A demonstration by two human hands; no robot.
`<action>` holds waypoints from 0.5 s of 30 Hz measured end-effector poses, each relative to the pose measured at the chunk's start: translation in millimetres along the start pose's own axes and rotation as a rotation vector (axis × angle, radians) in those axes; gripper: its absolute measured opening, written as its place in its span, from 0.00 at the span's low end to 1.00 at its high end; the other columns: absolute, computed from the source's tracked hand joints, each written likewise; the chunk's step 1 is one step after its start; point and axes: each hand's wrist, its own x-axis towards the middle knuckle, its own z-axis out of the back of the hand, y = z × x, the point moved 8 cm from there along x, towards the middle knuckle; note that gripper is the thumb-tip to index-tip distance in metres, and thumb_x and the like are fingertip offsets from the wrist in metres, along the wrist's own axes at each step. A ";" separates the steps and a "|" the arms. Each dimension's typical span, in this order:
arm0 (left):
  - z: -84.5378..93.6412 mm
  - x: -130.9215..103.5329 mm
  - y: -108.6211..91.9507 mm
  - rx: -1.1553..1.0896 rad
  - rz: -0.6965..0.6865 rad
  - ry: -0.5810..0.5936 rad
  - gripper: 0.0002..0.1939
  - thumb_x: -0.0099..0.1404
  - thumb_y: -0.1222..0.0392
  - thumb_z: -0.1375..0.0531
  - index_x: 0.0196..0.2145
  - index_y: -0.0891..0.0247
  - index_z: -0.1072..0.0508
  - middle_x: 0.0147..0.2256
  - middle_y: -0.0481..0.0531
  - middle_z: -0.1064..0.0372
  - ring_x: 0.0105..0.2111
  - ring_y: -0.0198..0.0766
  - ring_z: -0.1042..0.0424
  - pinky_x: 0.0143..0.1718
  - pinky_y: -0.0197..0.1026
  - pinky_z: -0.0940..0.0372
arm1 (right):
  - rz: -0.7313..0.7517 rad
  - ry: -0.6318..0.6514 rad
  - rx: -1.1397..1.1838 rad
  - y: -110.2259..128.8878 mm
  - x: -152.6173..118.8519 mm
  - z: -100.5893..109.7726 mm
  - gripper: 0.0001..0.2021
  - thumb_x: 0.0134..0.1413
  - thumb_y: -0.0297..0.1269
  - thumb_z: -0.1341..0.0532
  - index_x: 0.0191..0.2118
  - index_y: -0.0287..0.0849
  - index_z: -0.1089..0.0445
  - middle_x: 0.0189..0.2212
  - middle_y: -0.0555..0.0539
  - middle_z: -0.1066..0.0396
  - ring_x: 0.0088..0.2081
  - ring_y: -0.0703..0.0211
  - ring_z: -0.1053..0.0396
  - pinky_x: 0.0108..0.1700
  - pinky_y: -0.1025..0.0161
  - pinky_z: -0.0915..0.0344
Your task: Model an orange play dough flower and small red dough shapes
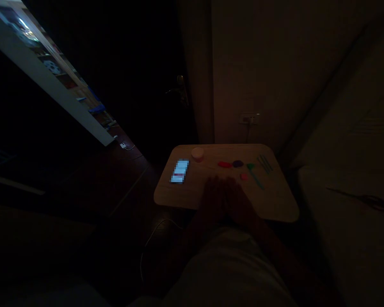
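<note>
In dim light, my left hand (213,194) and my right hand (235,196) lie side by side, low over the near middle of a small wooden table (278,204). Their fingers point away from me; whether anything is under them is too dark to tell. Beyond them are a red piece (224,164) and a dark purple piece (238,163). A small pink piece (244,176) sits right of my right hand, near a green tool (257,178). Several thin green sticks (265,164) lie farther right. At the left are a round pale container (197,154) and a lit phone (179,171).
Scissors (371,201) lie on a pale surface (348,238) right of the table. A white cable (147,241) curves along the floor at the left. Behind the table are a wall socket (248,118) with a plug and a dark door with a handle (181,89).
</note>
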 end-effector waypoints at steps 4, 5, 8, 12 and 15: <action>2.3 -4.0 -1.1 0.000 0.006 -0.003 0.43 0.64 0.57 0.42 0.72 0.72 0.53 0.73 0.71 0.61 0.74 0.64 0.67 0.71 0.69 0.63 | 0.003 0.004 0.026 2.0 -3.3 2.1 0.32 0.65 0.34 0.49 0.71 0.27 0.49 0.72 0.27 0.53 0.74 0.36 0.59 0.68 0.35 0.48; 1.1 -3.0 1.2 -0.003 0.007 0.006 0.43 0.64 0.57 0.42 0.72 0.72 0.52 0.73 0.71 0.60 0.74 0.64 0.66 0.71 0.69 0.63 | 0.001 0.003 0.025 1.7 -2.1 2.4 0.32 0.65 0.34 0.49 0.71 0.28 0.48 0.72 0.27 0.52 0.74 0.36 0.58 0.68 0.34 0.48; -4.5 3.3 11.7 -0.026 0.003 0.053 0.42 0.64 0.54 0.42 0.70 0.74 0.49 0.72 0.72 0.57 0.73 0.63 0.62 0.71 0.66 0.61 | -0.007 0.006 0.016 -0.2 4.1 1.3 0.30 0.66 0.34 0.50 0.70 0.27 0.46 0.70 0.27 0.47 0.73 0.36 0.54 0.68 0.35 0.47; -7.4 12.3 21.6 -0.059 -0.011 0.069 0.42 0.64 0.53 0.41 0.70 0.72 0.49 0.71 0.71 0.54 0.73 0.60 0.58 0.71 0.64 0.59 | -0.005 -0.006 0.022 -3.5 12.4 -3.9 0.28 0.67 0.34 0.52 0.69 0.27 0.43 0.68 0.28 0.43 0.72 0.37 0.51 0.67 0.37 0.46; -3.3 15.1 20.9 -0.053 0.002 0.019 0.37 0.66 0.54 0.42 0.68 0.69 0.45 0.70 0.68 0.48 0.71 0.58 0.51 0.70 0.62 0.55 | -0.037 -0.054 0.046 -10.0 18.6 -6.3 0.25 0.68 0.32 0.53 0.66 0.29 0.39 0.66 0.29 0.39 0.69 0.39 0.45 0.67 0.39 0.45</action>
